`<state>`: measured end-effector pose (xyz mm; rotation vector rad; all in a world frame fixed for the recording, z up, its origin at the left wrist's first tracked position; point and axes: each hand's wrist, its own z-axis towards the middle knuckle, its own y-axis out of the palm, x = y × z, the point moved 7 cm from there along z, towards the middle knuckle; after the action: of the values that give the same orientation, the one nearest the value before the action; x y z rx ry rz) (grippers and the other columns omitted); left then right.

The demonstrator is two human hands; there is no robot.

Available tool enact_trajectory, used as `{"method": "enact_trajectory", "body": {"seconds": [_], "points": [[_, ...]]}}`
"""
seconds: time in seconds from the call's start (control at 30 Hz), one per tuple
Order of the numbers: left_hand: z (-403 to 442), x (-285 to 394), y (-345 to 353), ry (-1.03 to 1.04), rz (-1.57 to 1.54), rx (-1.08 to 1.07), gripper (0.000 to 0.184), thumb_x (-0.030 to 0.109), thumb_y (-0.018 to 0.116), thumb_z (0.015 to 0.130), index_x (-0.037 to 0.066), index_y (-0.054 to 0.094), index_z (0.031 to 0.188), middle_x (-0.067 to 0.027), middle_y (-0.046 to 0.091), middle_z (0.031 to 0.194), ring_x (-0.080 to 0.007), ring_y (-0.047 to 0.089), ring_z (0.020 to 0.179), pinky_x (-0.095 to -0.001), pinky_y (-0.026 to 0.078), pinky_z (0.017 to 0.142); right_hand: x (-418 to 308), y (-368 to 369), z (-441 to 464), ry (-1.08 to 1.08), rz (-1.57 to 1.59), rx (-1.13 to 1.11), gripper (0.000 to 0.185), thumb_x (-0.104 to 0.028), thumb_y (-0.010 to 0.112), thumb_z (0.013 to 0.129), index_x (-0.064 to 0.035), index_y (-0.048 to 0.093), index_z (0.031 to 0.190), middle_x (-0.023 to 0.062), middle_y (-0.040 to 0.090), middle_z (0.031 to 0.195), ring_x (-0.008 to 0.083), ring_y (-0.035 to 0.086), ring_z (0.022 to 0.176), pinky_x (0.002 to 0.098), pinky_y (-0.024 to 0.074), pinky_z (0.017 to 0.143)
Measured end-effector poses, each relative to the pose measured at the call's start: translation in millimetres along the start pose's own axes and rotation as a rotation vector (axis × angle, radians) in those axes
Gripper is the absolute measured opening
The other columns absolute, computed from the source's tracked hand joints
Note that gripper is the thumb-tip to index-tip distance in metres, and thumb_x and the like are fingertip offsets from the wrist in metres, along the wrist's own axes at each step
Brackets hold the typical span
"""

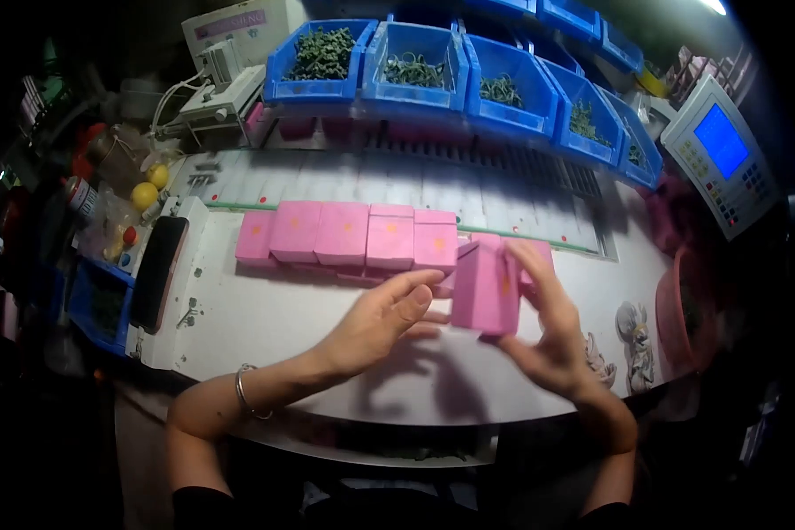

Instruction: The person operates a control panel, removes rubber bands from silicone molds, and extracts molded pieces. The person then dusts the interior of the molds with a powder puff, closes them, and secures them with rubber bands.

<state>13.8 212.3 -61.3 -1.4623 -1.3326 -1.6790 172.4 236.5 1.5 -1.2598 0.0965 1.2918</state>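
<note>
My right hand (552, 331) has its thumb and fingers around a pink block (486, 287), raised slightly off the white table. An orange mark shows on the block's side. My left hand (384, 318) is just left of it, palm turned inward, fingers stretched out and apart. Its fingertips come near the block's left edge; whether they touch I cannot tell. Behind my hands stands a row of similar pink blocks (343, 231), side by side, some with a dark line near the top. More pink shows behind the held block, partly hidden by it and my right hand.
Blue bins (415, 93) with small greenish pieces hang at the back. A keypad panel with a blue screen (723, 141) is at right, near a pink basin (680, 309) and crumpled cloth (634, 340). At left lie a dark phone-like slab (159, 274) and yellow round things (145, 195).
</note>
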Motion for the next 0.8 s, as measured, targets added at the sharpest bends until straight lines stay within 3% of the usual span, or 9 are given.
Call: {"method": "enact_trajectory", "body": {"seconds": [0.07,0.1,0.27,0.33,0.4,0.47,0.6,0.77,0.8], "points": [[-7.4,-9.9,26.3,-0.044,-0.221,-0.106,0.080,0.065,0.027,0.090,0.003,0.026,0.141,-0.0174,0.040,0.135,-0.0297,0.049,0.118,-0.0413,0.043,0.099,-36.8,11.8,-11.4,-0.107,-0.061,-0.019,0.082,0.000,0.076,0.063,0.0000,0.038,0.135,0.0258,0.040,0.132,0.0385,0.045,0.120,0.0379,0.0415,0.097],[-13.9,-13.4,35.8,-0.071,-0.401,-0.036,0.079,0.065,0.024,0.091,-0.002,0.037,0.131,-0.0194,0.052,0.121,-0.0260,0.056,0.108,-0.0356,0.046,0.094,-42.9,21.7,-16.3,-0.110,0.006,-0.042,0.081,0.000,0.076,0.063,0.0003,0.038,0.134,0.0255,0.040,0.132,0.0393,0.044,0.120,0.0389,0.0409,0.098],[-38.8,-23.5,36.5,-0.020,-0.259,0.107,0.074,0.060,0.029,0.093,-0.005,0.041,0.128,-0.0133,0.056,0.109,-0.0161,0.055,0.098,-0.0274,0.046,0.084,-62.0,27.5,-25.3,-0.126,0.007,-0.105,0.065,-0.012,0.078,0.066,0.0007,0.051,0.124,0.0223,0.044,0.129,0.0381,0.046,0.117,0.0428,0.0413,0.095],[-42.9,-26.1,38.4,0.003,-0.173,0.151,0.074,0.058,0.031,0.094,-0.006,0.040,0.129,-0.0120,0.056,0.108,-0.0138,0.054,0.096,-0.0263,0.046,0.083,-55.8,22.7,-31.6,-0.149,-0.045,0.045,0.045,-0.009,0.076,0.068,0.0014,0.062,0.109,0.0164,0.059,0.104,0.0286,0.057,0.088,0.0353,0.0476,0.075],[-45.3,-31.4,39.4,0.053,-0.147,0.212,0.074,0.057,0.034,0.094,-0.008,0.037,0.131,-0.0105,0.055,0.109,-0.0122,0.053,0.097,-0.0258,0.045,0.084,-59.5,32.8,-32.5,-0.226,-0.224,0.073,0.038,-0.004,0.070,0.066,0.0054,0.063,0.102,0.0167,0.060,0.093,0.0251,0.058,0.073,0.0316,0.0464,0.061],[-45.0,-38.2,42.3,0.048,-0.245,0.203,0.073,0.054,0.042,0.093,-0.008,0.036,0.131,-0.0104,0.055,0.109,-0.0126,0.053,0.098,-0.0260,0.044,0.085,-60.5,39.2,-36.4,-0.302,-0.340,0.106,0.036,-0.004,0.066,0.064,0.0077,0.063,0.098,0.0172,0.060,0.087,0.0243,0.057,0.067,0.0309,0.0446,0.057],[-44.4,-40.4,42.0,0.022,-0.081,0.230,0.071,0.036,0.064,0.086,-0.009,0.035,0.132,-0.0103,0.056,0.108,-0.0133,0.054,0.099,-0.0269,0.044,0.086,-69.4,45.6,-38.9,-0.449,-0.619,0.190,0.037,-0.007,0.056,0.058,0.0126,0.062,0.089,0.0180,0.057,0.078,0.0228,0.054,0.059,0.0301,0.0420,0.051],[-43.8,-43.9,36.8,-0.073,-0.013,0.208,0.073,0.023,0.072,0.079,-0.009,0.035,0.133,-0.0100,0.057,0.108,-0.0132,0.054,0.098,-0.0277,0.045,0.085,-57.1,47.9,-34.6,-0.378,-0.607,0.154,0.029,-0.005,0.060,0.060,0.0089,0.060,0.086,0.0149,0.056,0.076,0.0237,0.054,0.059,0.0304,0.0421,0.051],[-43.6,-45.0,35.4,-0.111,0.015,0.185,0.071,0.022,0.072,0.079,-0.008,0.036,0.133,-0.0095,0.057,0.108,-0.0126,0.054,0.099,-0.0275,0.045,0.086,-46.4,43.6,-31.7,-0.308,-0.427,0.146,0.023,-0.001,0.061,0.064,0.0062,0.058,0.086,0.0129,0.056,0.077,0.0216,0.053,0.059,0.0287,0.0418,0.051]]}}
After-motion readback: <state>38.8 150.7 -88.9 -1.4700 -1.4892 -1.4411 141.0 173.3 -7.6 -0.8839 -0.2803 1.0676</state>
